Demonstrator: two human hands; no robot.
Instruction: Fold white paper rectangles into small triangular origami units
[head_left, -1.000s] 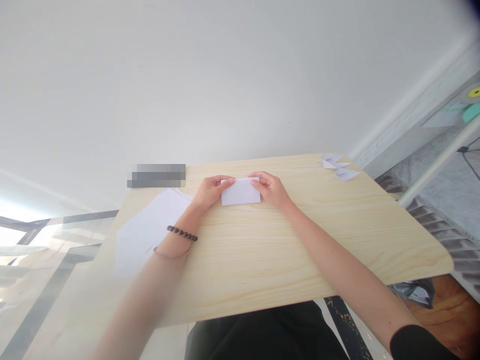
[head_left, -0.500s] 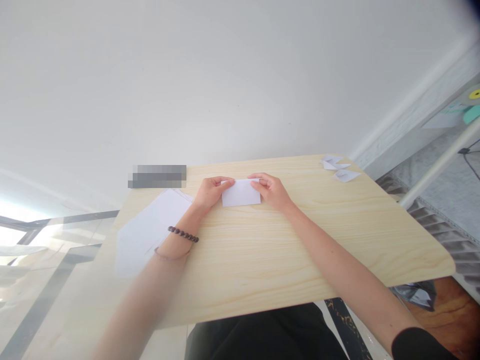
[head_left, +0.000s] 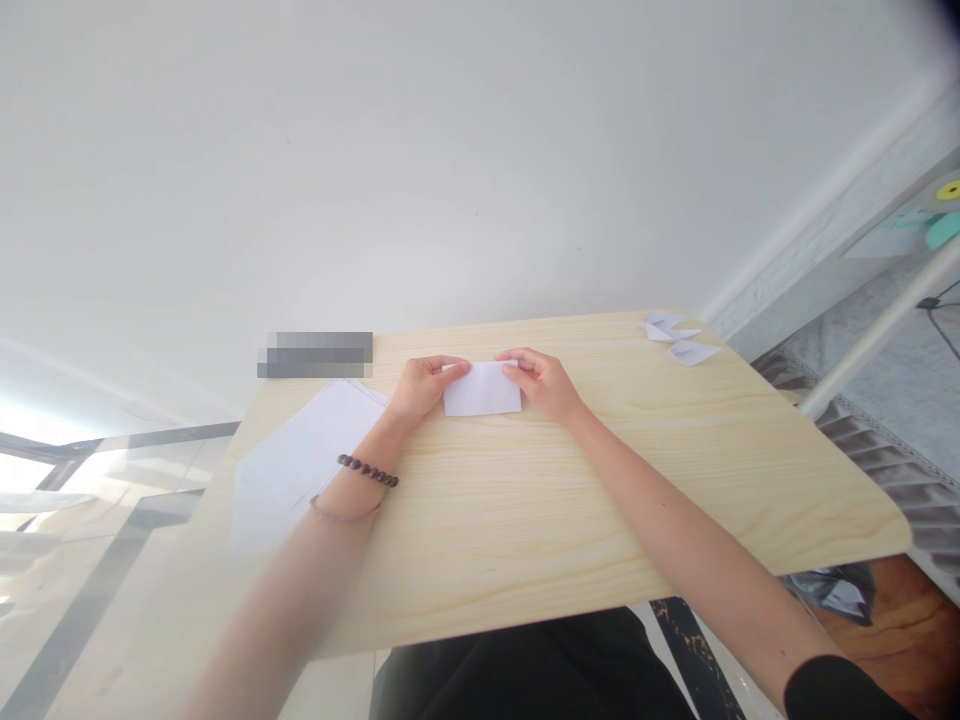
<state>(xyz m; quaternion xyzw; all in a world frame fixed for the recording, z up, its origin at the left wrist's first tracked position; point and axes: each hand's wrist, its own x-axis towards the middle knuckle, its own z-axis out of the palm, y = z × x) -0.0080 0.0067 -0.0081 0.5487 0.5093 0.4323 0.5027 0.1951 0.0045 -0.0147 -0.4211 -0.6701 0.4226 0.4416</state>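
Observation:
A small white rectangle of folded paper (head_left: 482, 390) is held over the middle of the wooden table. My left hand (head_left: 426, 385) pinches its upper left corner, thumb on the near face. At the upper right corner my right hand (head_left: 546, 382) grips it the same way, with the fingers behind. The fingertips behind the paper are partly hidden. Dark beads circle my left wrist. Beneath and beside my left forearm lie white paper sheets (head_left: 296, 460).
Several folded white paper pieces (head_left: 691, 352) lie at the table's far right corner. A blurred-out dark block (head_left: 319, 355) sits at the far left. The light wooden table (head_left: 525, 530) meets a pale wall (head_left: 480, 180) behind.
Almost nothing differs. Both hands keep the same grip on the folded paper, and the whole view has shifted very slightly.

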